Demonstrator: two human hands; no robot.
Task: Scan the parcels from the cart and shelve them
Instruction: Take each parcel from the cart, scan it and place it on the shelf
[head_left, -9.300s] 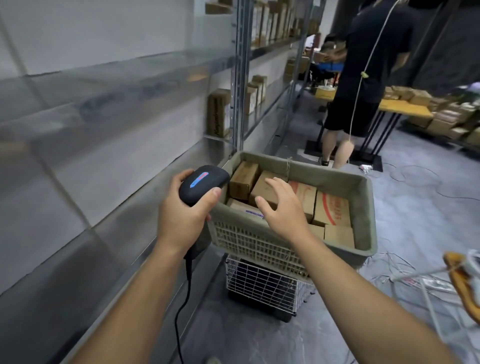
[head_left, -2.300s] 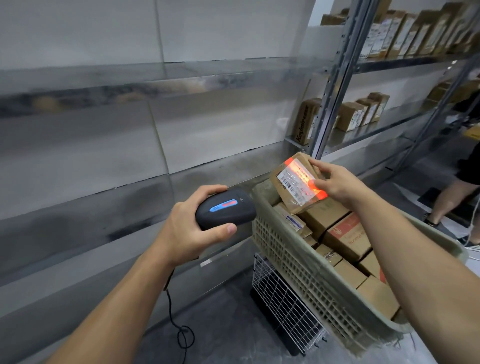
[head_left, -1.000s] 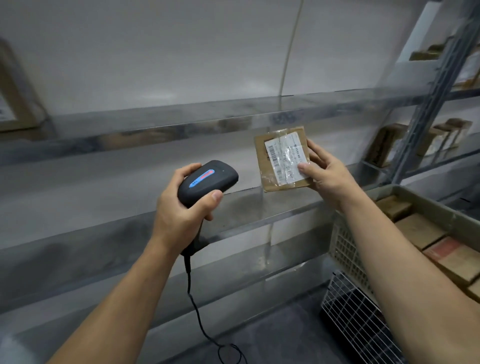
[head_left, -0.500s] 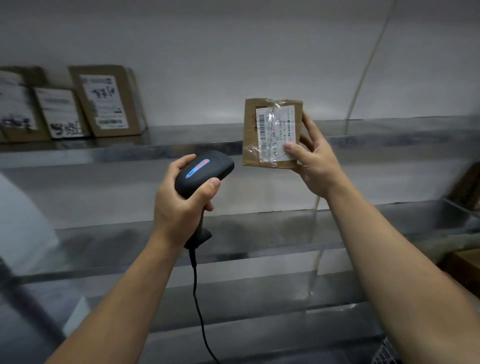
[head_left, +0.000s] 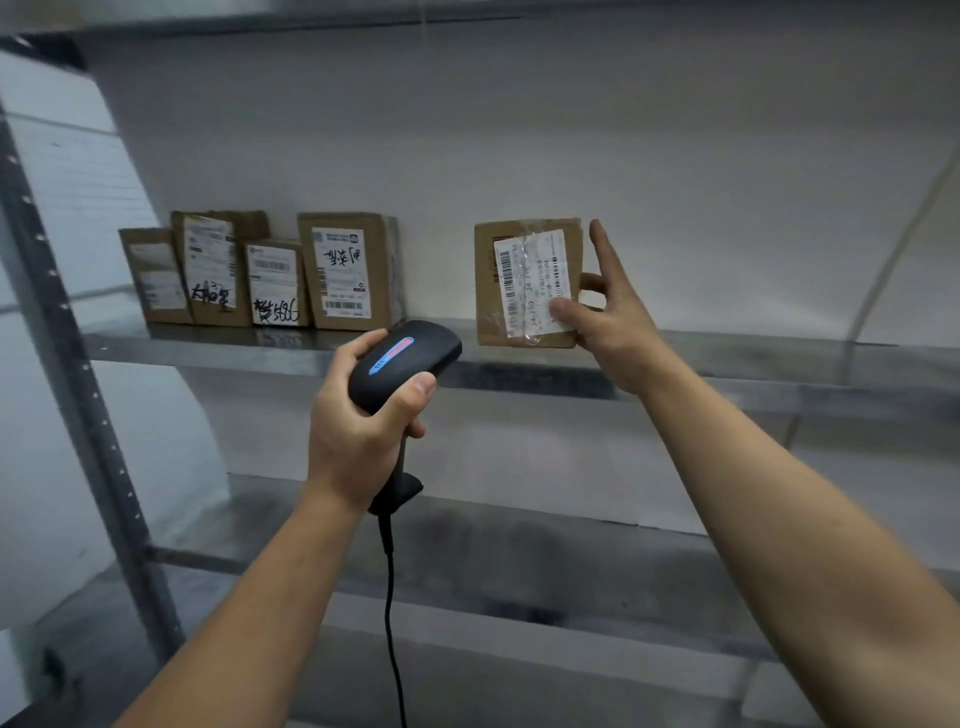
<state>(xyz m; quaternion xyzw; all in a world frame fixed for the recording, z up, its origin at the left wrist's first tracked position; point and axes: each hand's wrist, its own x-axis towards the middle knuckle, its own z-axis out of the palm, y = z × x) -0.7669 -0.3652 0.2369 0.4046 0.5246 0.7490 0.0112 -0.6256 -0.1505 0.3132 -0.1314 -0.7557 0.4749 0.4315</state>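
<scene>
My right hand (head_left: 605, 306) pinches a small brown cardboard parcel (head_left: 524, 283) with a white barcode label, thumb on the label and fingers behind, the index finger pointing up. The parcel stands upright at the metal shelf (head_left: 727, 353), its lower edge near the shelf's surface; whether it touches I cannot tell. My left hand (head_left: 358, 431) grips a black corded barcode scanner (head_left: 405, 358) below and left of the parcel. The cart is out of view.
Several labelled cardboard parcels (head_left: 343, 270) stand upright in a row on the same shelf at the left. A perforated steel upright (head_left: 78, 374) runs down the left side. A lower metal shelf (head_left: 519, 551) lies beneath. The scanner's cable (head_left: 389, 597) hangs down.
My view has swung left and up along the shelves. My right hand has carried the parcel to the shelf, right of the standing row. My left hand keeps hold of the scanner.
</scene>
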